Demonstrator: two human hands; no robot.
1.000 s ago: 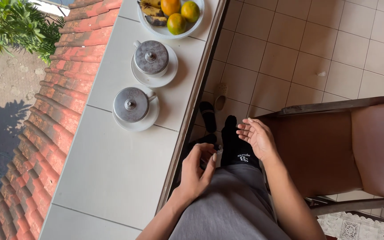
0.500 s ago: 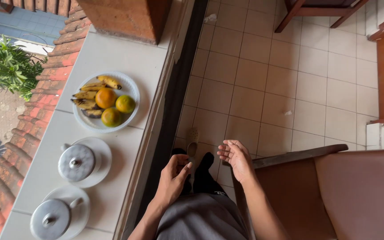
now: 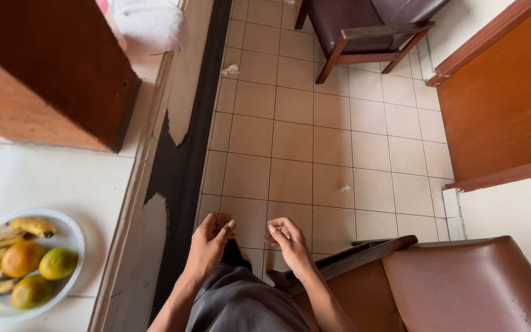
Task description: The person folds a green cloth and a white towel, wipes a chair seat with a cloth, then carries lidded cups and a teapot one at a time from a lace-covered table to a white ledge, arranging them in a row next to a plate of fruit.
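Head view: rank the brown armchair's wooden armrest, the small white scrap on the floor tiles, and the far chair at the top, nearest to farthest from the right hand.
From the right hand:
1. Wooden armrest, just to its right, beside the wrist.
2. White scrap, on the tiles ahead and right.
3. Far chair, at the top of the floor.

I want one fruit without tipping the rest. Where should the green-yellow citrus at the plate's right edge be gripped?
Grip the citrus fruit around its round middle, fingers coming from above and from the right. It lies at the white plate's open rim, while the orange and bananas crowd its left side.
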